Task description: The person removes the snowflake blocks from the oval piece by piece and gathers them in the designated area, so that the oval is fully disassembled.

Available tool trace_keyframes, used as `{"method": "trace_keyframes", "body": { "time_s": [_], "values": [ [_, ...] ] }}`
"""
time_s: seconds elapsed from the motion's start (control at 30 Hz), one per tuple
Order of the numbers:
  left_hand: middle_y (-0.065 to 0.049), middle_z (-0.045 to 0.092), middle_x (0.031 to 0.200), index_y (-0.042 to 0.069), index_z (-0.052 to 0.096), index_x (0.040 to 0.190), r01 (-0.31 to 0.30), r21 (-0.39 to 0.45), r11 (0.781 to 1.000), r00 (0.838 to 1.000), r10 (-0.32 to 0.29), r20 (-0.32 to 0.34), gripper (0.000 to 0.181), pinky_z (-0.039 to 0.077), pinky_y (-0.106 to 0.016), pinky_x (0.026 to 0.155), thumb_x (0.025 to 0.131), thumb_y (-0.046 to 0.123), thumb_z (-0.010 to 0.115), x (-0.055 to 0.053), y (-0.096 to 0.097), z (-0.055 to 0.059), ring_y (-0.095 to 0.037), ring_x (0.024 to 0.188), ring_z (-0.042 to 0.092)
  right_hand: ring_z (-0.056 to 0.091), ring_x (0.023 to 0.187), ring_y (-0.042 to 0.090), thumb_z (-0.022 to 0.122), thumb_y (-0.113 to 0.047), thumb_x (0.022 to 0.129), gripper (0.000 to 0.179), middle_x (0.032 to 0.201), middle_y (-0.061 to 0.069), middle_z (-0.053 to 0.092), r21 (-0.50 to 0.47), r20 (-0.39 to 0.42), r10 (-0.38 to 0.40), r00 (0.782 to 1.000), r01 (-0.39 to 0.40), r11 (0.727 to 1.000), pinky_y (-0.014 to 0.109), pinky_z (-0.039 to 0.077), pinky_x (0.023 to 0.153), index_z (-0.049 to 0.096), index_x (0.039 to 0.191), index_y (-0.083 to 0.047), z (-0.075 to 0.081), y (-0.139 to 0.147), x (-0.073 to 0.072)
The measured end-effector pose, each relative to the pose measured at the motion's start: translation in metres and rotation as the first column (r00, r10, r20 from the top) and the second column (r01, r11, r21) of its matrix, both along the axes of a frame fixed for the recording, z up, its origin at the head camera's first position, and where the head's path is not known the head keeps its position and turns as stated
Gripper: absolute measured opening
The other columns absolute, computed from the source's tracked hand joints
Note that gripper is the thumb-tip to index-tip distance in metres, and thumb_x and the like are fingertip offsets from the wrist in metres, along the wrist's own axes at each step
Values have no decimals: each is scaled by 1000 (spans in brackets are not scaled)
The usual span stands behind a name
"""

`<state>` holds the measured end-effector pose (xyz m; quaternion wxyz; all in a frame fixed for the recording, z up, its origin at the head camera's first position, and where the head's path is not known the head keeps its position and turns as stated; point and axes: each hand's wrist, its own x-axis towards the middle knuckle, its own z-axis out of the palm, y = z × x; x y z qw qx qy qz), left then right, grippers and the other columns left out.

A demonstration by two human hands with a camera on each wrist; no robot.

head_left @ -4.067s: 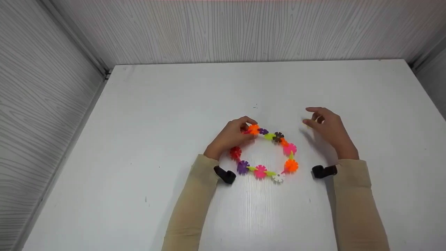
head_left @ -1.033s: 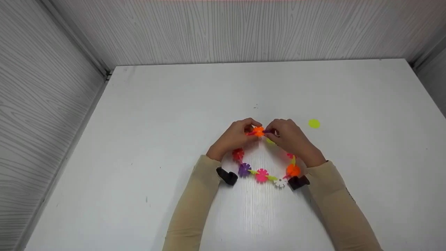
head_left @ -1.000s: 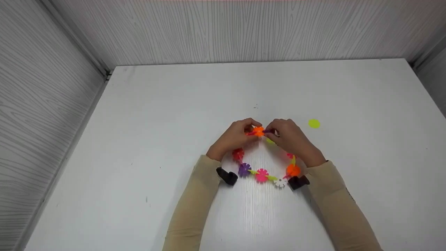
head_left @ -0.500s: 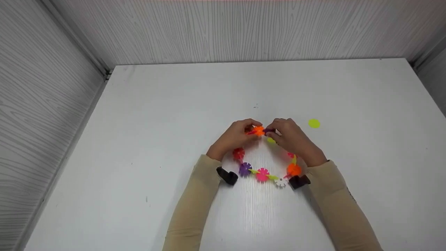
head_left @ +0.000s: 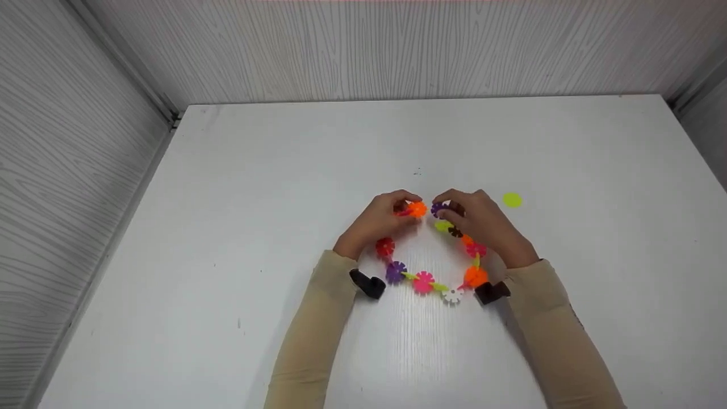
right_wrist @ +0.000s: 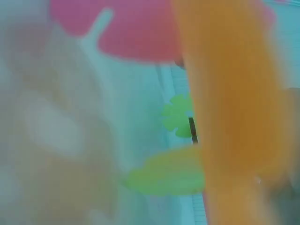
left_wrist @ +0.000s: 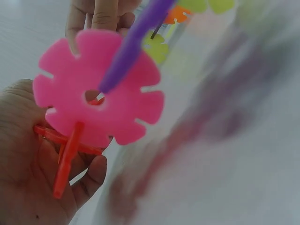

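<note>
A ring of snowflake-shaped plastic discs lies on the table below both hands. At its far side, my left hand (head_left: 375, 218) pinches an orange snowflake disc (head_left: 418, 209) that has a pink one slotted into it. My right hand (head_left: 485, 218) pinches a purple snowflake disc (head_left: 438, 209) between thumb and fingers. A small gap separates the orange and purple discs. In the left wrist view a pink disc (left_wrist: 93, 61) fills the foreground, with a purple disc (left_wrist: 136, 42) edge-on before it. The right wrist view is mostly blurred, with an orange disc (right_wrist: 234, 108) up close.
A loose yellow-green disc (head_left: 512, 199) lies on the white table (head_left: 284, 159), right of my right hand. Nearer in the ring are a white disc (head_left: 452, 295) and an orange disc (head_left: 476, 276). A wood-grain panel (head_left: 363, 51) stands behind the table.
My right hand came left and took hold of the purple disc; the yellow-green disc now lies on the table. The orange and purple discs, touching half a second ago, have come apart.
</note>
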<state>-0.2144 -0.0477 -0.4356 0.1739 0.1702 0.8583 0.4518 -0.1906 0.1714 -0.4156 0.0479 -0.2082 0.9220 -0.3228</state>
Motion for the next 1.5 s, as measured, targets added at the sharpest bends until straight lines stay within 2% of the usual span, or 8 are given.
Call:
{"method": "trace_keyframes", "body": {
  "time_s": [0.1, 0.3, 0.5, 0.67, 0.97, 1.17, 1.5],
  "values": [
    [-6, 59, 113, 17, 60, 127, -6, 0, 1000, 1000, 6, -1, 37, 46, -31, 96, 91, 23, 66, -1, 0, 0, -19, 101, 51, 51, 62, 15, 60, -17, 95, 31, 79, 9, 63, 7, 30, -21, 999, 21, 1000, 24, 51, 65, 61, 126, -14, 1, 4, -1],
    [-5, 59, 118, 19, 59, 128, -6, 3, 1000, 1000, 6, 30, 38, 45, -32, 100, 91, 24, 66, 0, 0, 0, -19, 105, 52, 49, 67, 16, 58, -19, 96, 35, 85, 8, 63, 22, 98, -39, 994, 37, 999, 28, 50, 68, 58, 131, -16, 0, 8, -4],
    [-4, 60, 120, 19, 59, 128, -4, -1, 1000, 999, 4, 37, 38, 45, -33, 101, 91, 24, 66, 1, 1, 1, -19, 106, 53, 55, 81, 21, 55, -14, 98, 41, 97, 12, 62, 21, 164, -39, 986, 36, 999, 35, 55, 81, 49, 138, -17, 3, 10, -4],
    [-4, 61, 117, 18, 60, 127, -3, 4, 1000, 1000, 3, 24, 37, 46, -32, 98, 91, 25, 66, 0, 0, -1, -19, 103, 53, 56, 91, 25, 53, -12, 98, 44, 105, 14, 61, 33, 199, -46, 979, 41, 999, 42, 53, 91, 43, 141, -17, 5, 13, -5],
    [-5, 60, 115, 18, 61, 125, -8, 18, 1000, 1000, 8, 21, 36, 46, -32, 97, 90, 25, 66, 0, 0, -1, -19, 102, 52, 57, 95, 27, 56, -10, 97, 44, 106, 15, 63, 2, 166, -38, 985, 38, 999, 44, 51, 92, 46, 140, -12, 7, 21, -7],
    [-5, 59, 115, 19, 61, 126, -17, 7, 1000, 999, 17, 29, 36, 46, -32, 97, 91, 24, 66, 1, 0, -1, -19, 103, 51, 57, 93, 25, 59, -15, 96, 42, 101, 13, 64, -30, 156, -85, 984, 91, 995, 43, 50, 92, 50, 137, -13, 10, 30, -9],
    [-5, 59, 112, 18, 60, 126, -6, 4, 1000, 1000, 6, 11, 37, 46, -32, 94, 90, 24, 67, -1, -2, -3, -19, 100, 51, 50, 90, 21, 64, -26, 93, 39, 100, 10, 61, -61, 109, -188, 976, 196, 979, 23, 42, 76, 57, 131, -16, 16, 49, -8]
  ]
}}
